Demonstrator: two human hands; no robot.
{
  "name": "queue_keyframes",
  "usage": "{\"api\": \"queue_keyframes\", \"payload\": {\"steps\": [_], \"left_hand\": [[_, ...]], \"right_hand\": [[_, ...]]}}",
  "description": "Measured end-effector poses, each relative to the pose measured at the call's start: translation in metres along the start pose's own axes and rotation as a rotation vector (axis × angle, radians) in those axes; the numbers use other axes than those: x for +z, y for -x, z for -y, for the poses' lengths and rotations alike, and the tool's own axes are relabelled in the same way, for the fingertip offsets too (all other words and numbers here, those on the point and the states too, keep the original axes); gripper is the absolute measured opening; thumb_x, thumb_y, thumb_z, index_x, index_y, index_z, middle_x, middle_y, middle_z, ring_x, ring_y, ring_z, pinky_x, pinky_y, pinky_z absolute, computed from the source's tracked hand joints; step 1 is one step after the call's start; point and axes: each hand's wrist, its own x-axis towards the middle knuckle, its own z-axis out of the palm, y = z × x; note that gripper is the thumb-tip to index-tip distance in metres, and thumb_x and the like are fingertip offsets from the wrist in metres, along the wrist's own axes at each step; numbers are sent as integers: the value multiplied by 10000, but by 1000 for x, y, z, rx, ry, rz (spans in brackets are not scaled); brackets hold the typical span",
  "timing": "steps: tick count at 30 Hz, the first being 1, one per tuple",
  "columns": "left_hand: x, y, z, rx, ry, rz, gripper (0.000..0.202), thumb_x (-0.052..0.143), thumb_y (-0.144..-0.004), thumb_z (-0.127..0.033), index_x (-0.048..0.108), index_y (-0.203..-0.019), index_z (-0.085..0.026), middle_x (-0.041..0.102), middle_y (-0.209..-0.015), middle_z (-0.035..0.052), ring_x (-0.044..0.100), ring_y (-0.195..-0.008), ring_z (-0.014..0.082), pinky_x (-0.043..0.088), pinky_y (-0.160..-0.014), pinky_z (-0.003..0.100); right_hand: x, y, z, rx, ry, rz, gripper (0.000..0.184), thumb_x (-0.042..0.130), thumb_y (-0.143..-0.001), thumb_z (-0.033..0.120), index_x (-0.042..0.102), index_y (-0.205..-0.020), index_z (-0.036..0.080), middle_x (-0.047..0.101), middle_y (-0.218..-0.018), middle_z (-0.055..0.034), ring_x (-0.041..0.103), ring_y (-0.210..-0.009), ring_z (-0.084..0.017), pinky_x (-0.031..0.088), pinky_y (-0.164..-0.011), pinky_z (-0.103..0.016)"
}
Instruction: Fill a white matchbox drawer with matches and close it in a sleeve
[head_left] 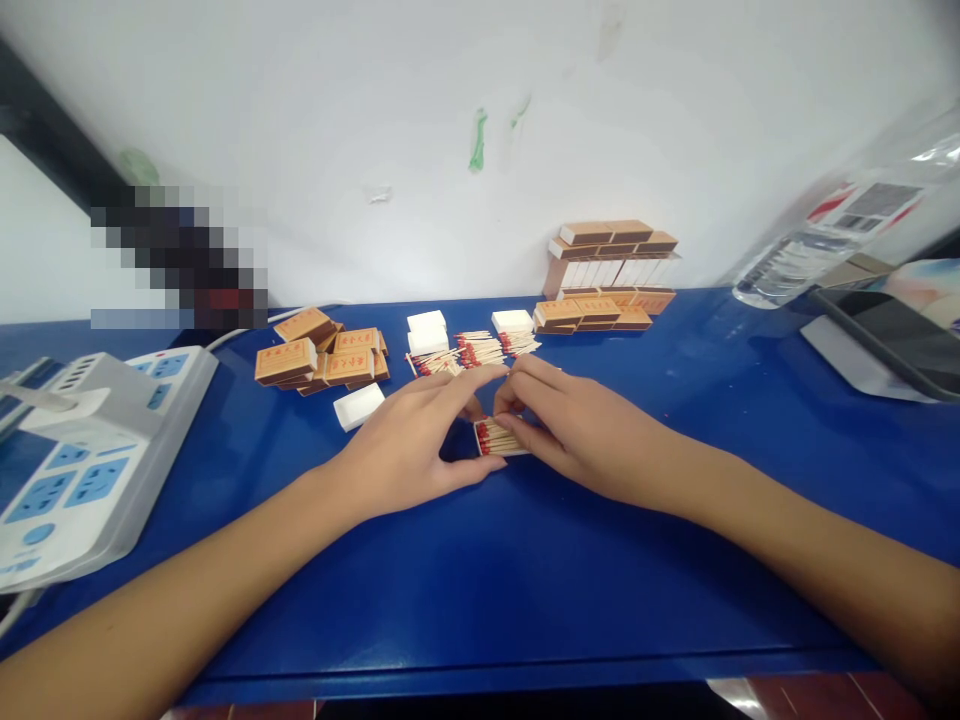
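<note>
— What are the hands doing?

— Both are meeting over a small white cardboard tray of red-tipped wooden matches [497,438], which is lying flat on the blue bench [525,580], about midway between its left and right edges and a little nearer the far edge than the near one.

— How is the right hand [581,430] holding it?

— It is closing lightly on the tray: the fingers are lying along its right side and the thumb is pressing at its far end.

— And the left hand [420,445]?

— It is arching half-curled at the tray's left side, the forefinger stretching to the right hand's fingertips. I cannot tell whether it is gripping.

— What is lying around them?

— Just beyond the hands, a loose heap of red-tipped matches [472,350] is spreading between empty white trays [427,331]. A pile of orange matchbox sleeves [322,360] is sitting to the left, and stacked orange matchboxes [611,270] are standing at the far edge against the wall. A white power strip [90,450] is occupying the left edge.
</note>
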Motion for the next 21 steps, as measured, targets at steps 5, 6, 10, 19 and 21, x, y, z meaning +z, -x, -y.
{"api": "queue_keyframes", "payload": {"steps": [5,6,10,19,21], "left_hand": [[1,1,1,17,8,-16,793,825,-885,-319,388,-1546,-290,741,-1108,23,727,-1034,236,564,-976,420],[1,1,1,17,6,-17,794,827,-884,-319,389,-1546,-292,740,-1109,21,726,-1038,234,562,-975,416],[0,1,1,9,-5,-9,792,819,-890,-333,384,-1549,-288,737,-1099,18,719,-1038,237,560,-965,417],[0,0,1,24,5,-13,774,810,-895,-323,388,-1543,-285,731,-1069,11,711,-1005,233,568,-955,418],[0,0,1,26,4,-13,774,812,-897,-332,388,-1543,-283,733,-1064,7,708,-1007,233,564,-964,424]], "right_hand": [[0,-1,-4,-20,95,62,145,502,-1065,198,627,-1005,155,630,-1041,-93,632,-761,-180,497,-648,-310],[1,0,-5,-25,101,79,151,501,-1067,198,634,-1011,153,632,-1043,-94,640,-773,-186,500,-656,-314],[0,1,-9,-33,69,73,176,487,-1077,210,646,-1028,154,635,-1063,-98,644,-790,-187,500,-678,-317],[-7,-1,-14,14,-54,69,156,537,-1062,274,637,-973,194,656,-1022,-70,611,-759,-171,444,-663,-305],[-9,-2,-19,44,-39,4,142,557,-1047,272,637,-955,198,650,-968,-60,603,-768,-179,437,-671,-308]]}}
